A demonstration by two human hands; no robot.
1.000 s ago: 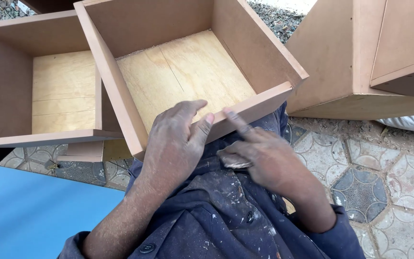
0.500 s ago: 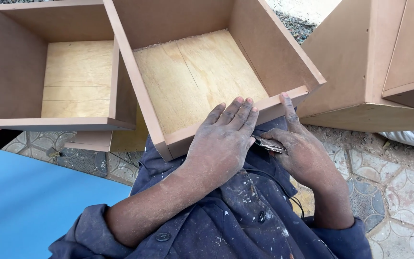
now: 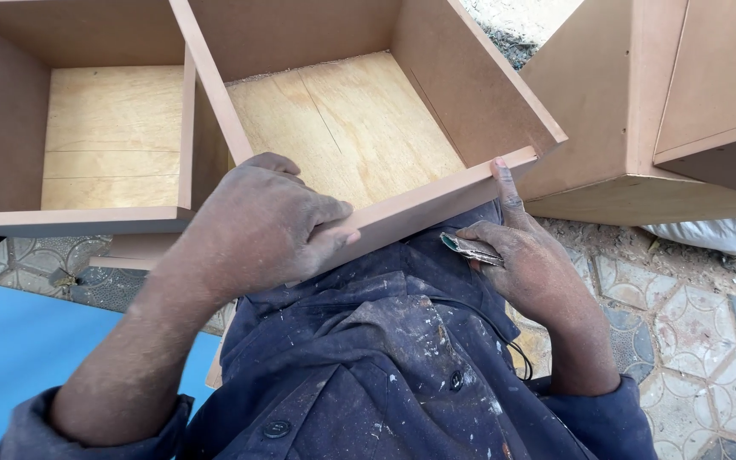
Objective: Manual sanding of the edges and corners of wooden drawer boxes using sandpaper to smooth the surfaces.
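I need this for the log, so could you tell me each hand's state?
Left hand: closed, gripping the drawer box corner.
Right hand: holds folded sandpaper, forefinger on the drawer box.

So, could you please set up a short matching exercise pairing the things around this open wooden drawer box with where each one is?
Things:
1. left hand
2. folded piece of grey sandpaper
3. flat blue board
4. right index fingertip

Places:
A. lower left, over the patterned floor tiles
B. held in the right hand
C. gripping the near left corner of the open wooden drawer box
D. touching the box's near right corner

Pairs: 1-C, 2-B, 3-A, 4-D
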